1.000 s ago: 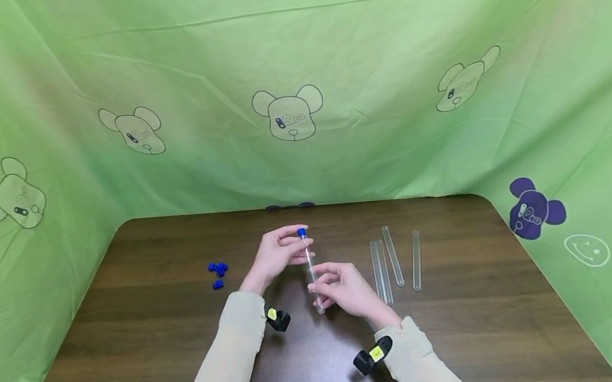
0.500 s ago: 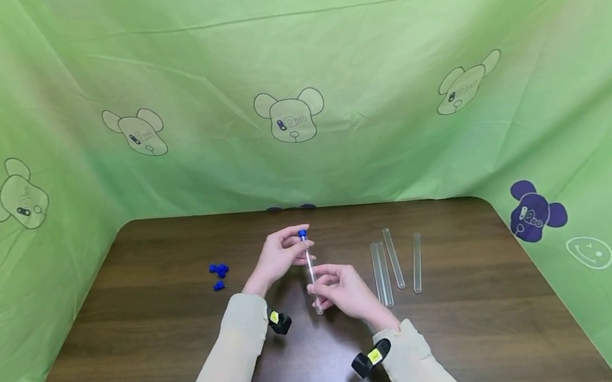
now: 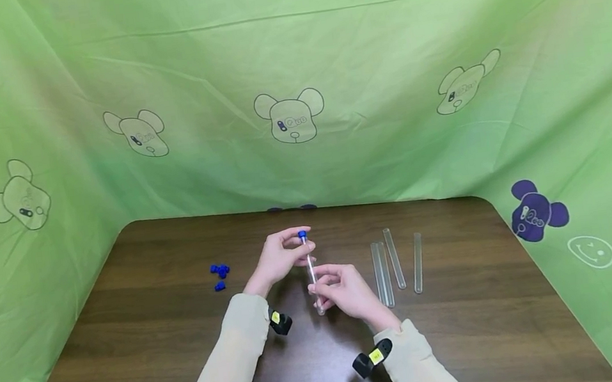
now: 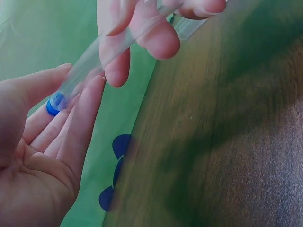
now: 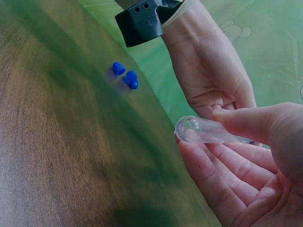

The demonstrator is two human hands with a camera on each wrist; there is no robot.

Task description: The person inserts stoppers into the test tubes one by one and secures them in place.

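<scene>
A clear test tube (image 3: 311, 269) stands nearly upright between both hands over the middle of the table, its blue cap (image 3: 302, 234) at the top. My left hand (image 3: 277, 260) holds the capped end, with the thumb on the tube and a finger over the cap. Lower down, my right hand (image 3: 347, 290) pinches the tube between thumb and fingers. In the left wrist view the cap (image 4: 53, 107) sits at the tube's mouth, partly seen through the plastic. The right wrist view shows the tube's rounded bottom (image 5: 188, 128) beyond the right fingertips.
Several loose blue caps (image 3: 222, 270) lie on the wooden table (image 3: 146, 341) left of the hands. To the right lie several clear test tubes (image 3: 394, 259) without caps. A green cloth (image 3: 303, 172) rises behind the table and along its sides.
</scene>
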